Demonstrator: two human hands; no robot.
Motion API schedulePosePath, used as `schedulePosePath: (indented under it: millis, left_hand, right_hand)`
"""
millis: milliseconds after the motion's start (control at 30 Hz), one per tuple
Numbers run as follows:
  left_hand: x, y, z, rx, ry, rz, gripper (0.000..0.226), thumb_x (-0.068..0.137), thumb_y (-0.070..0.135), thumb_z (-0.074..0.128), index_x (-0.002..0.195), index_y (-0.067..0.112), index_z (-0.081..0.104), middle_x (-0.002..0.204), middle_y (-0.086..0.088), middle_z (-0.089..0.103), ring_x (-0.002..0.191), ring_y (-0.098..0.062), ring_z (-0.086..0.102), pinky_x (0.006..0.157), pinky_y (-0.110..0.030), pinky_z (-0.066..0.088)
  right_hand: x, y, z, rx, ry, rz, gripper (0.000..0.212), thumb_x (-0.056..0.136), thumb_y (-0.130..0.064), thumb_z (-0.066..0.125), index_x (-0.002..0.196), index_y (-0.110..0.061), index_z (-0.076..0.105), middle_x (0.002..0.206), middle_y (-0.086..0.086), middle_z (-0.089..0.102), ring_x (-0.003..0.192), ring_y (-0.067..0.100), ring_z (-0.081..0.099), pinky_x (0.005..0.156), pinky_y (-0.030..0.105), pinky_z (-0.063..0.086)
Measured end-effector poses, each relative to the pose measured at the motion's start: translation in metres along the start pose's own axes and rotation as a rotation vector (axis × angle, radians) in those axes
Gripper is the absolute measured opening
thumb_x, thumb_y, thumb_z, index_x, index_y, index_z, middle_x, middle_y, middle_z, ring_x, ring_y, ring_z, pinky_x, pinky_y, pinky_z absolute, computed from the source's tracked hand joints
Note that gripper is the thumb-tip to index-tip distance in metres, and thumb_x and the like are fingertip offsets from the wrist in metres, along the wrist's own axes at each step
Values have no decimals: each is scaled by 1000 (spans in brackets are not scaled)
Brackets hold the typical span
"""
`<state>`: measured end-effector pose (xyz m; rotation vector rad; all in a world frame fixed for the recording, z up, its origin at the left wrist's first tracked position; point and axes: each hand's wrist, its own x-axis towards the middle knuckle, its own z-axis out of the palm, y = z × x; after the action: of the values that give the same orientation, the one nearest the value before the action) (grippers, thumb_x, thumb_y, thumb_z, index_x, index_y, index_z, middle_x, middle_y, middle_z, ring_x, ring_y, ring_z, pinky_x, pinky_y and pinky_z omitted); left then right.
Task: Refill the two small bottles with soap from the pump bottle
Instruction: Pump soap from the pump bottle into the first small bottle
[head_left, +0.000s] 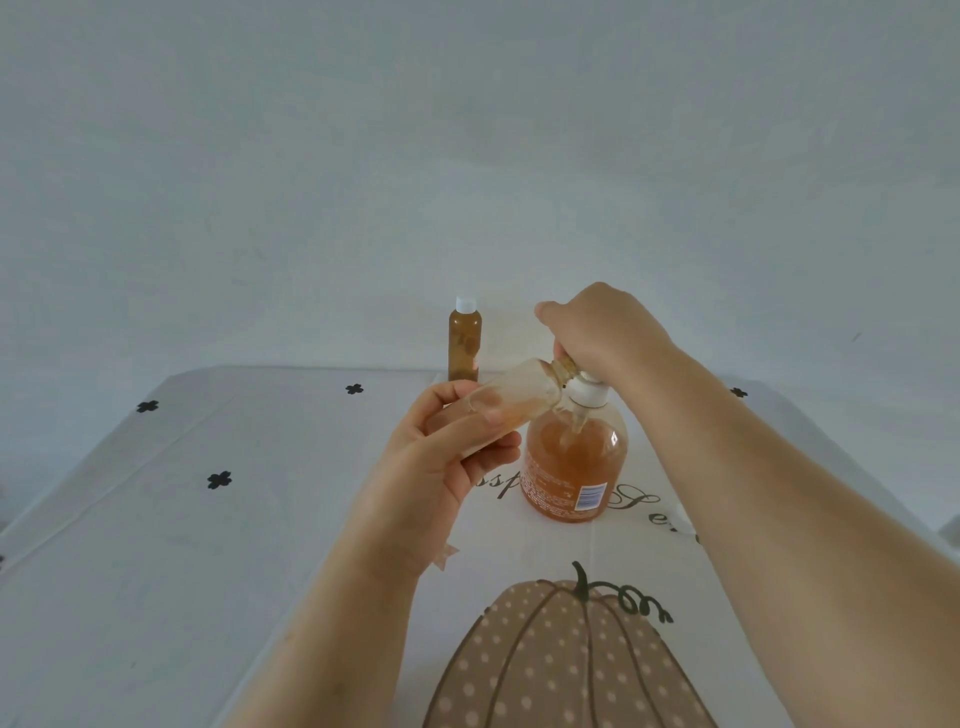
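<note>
The pump bottle (574, 462), clear with orange soap and a white collar, stands on the table in the middle. My right hand (597, 332) covers its pump head from above, fingers curled round it. My left hand (441, 457) grips a small clear bottle (519, 397), uncapped and tilted almost flat, its open neck against the pump's spout. A little soap lies along its lower side. The second small bottle (465, 340) stands upright at the table's far edge, full of amber soap, with a white cap on.
The table (156, 519) wears a white cloth with black clover marks, script lettering and a large dotted pumpkin print (561, 660) near me. A plain pale wall rises behind the far edge.
</note>
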<state>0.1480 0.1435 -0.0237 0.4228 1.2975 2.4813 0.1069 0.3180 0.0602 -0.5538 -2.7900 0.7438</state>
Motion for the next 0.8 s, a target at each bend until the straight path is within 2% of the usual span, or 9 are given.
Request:
schedulePosePath:
  millis: [133,300,433,567,667,800]
  left_hand:
    - [-1,1,4,-29,-20,7,29,75,10,69,102,8,58,92,-8,71,79,-24,68,73,-29,57]
    - [-2,0,4,-97,-47,-6,22,78,12,68,98,8,60,91,-9,70,80,-23,68,74,-29,57]
    - [-1,0,3,-84,-51,-10,20,78,13,69,97,9,62,90,-9,69,81,-23,68,74,-30,57]
    - [-1,-1,2,-71,-42,-23,23,78,14,69,98,7,61,90,-9,70,81,-23,68,73,-29,57]
    - [-1,-1,3,-46,-22,-24,27,76,14,70,100,6,60,91,-10,70,81,-23,68,73,-29,56]
    - [1,-3,0,-33,15,-28,29,73,12,69,99,5,59,89,-10,70,77,-24,68,70,-29,56]
  right_hand:
    - [-3,-6,-9,-29,-8,2,40,94,-34,45,94,-7,74,70,3,64,62,22,55,62,30,41]
    - [-6,-14,-19,-137,-35,-29,45,101,-41,40,81,-10,67,60,1,60,54,20,54,61,28,41]
    - [-5,-12,-15,-68,-101,3,44,100,-39,42,74,-9,63,59,3,61,59,23,57,73,34,50]
    - [-2,-12,-12,-22,-116,12,43,98,-39,44,71,-9,61,55,2,57,58,23,55,71,34,48]
    - [1,-10,-9,-26,-116,16,41,97,-39,45,70,-10,59,58,2,56,58,22,53,69,33,46]
    - [6,-3,-1,-31,-99,-4,38,95,-38,46,75,-11,62,71,4,60,64,23,54,68,33,43]
